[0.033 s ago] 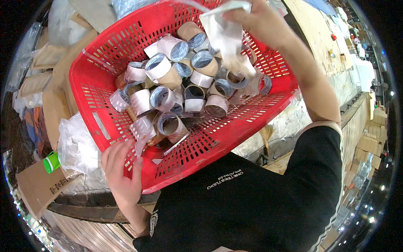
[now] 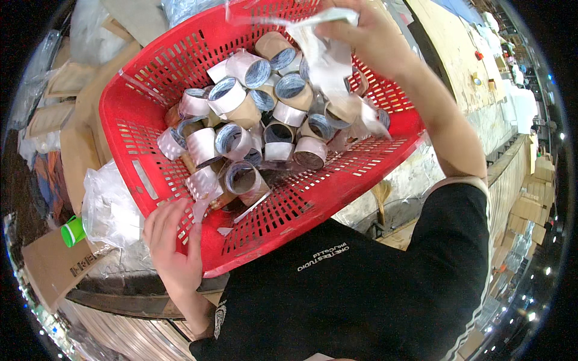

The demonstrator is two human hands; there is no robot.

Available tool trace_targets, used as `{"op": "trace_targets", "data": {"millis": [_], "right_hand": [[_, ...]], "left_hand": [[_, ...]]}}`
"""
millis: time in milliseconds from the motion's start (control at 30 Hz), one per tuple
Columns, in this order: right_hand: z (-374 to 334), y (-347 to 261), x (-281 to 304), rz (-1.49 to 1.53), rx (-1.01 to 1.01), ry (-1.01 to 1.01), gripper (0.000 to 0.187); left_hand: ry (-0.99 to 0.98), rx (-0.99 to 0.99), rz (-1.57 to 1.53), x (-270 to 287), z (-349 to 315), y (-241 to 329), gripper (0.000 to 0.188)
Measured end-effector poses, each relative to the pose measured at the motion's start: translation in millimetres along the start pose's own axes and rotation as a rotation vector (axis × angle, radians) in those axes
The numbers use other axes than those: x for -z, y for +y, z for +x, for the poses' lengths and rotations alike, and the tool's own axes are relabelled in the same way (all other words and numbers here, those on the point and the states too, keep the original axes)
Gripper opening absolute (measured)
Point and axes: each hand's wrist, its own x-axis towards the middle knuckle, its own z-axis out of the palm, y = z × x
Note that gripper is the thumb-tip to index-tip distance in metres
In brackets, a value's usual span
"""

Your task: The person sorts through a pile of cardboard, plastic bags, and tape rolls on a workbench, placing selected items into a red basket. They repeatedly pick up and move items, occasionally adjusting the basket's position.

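Observation:
A red slotted plastic basket (image 2: 289,219) tilts in front of me, heaped with tape rolls (image 2: 232,141) that have whitish or tan outer layers and bluish printed cores. My left hand (image 2: 173,243) grips the basket's near-left corner, thumb apart from the fingers. Close to that thumb a loose pinkish tape end (image 2: 200,209) hangs from a roll. Above the far right of the heap, my right hand (image 2: 370,39) pinches a crumpled whitish strip of tape or film (image 2: 328,57). The strip dangles over the rolls there, its lower end blurred; whether it is attached to one cannot be told.
Left of the basket lie a clear plastic bag (image 2: 111,207), a green cylindrical item (image 2: 73,232) and a cardboard box (image 2: 57,262). A pale worktable (image 2: 445,54) runs along the right side. Cardboard boxes (image 2: 530,207) are stacked farther right, past a floor brush (image 2: 380,195).
My right hand has shifted slightly left, and the whitish strip has swung and spread toward the right over the rolls. My left hand and the basket stay nearly where they were.

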Motion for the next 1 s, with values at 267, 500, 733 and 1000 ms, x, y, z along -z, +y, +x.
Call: {"op": "trace_targets", "data": {"millis": [267,500,733,1000], "right_hand": [[16.8,33.1,-27.7,1.475,0.024,-0.555,0.032],[-6.6,-48.3,-50.3,1.463,0.075,-0.316,0.054],[-10.8,25.9,20.0,-0.117,0.447,0.302,0.032],[-69.3,123.5,-36.6,0.162,0.412,-0.107,0.068]], "left_hand": [[0.171,-0.149,0.021,11.4,36.1,24.5,0.044],[-0.032,-0.412,-0.682,-54.8,152.3,96.9,0.129],[-0.458,0.005,-0.346,-80.0,208.7,58.1,0.034],[-0.526,0.093,-0.832,-126.0,224.5,83.9,0.022]]}}
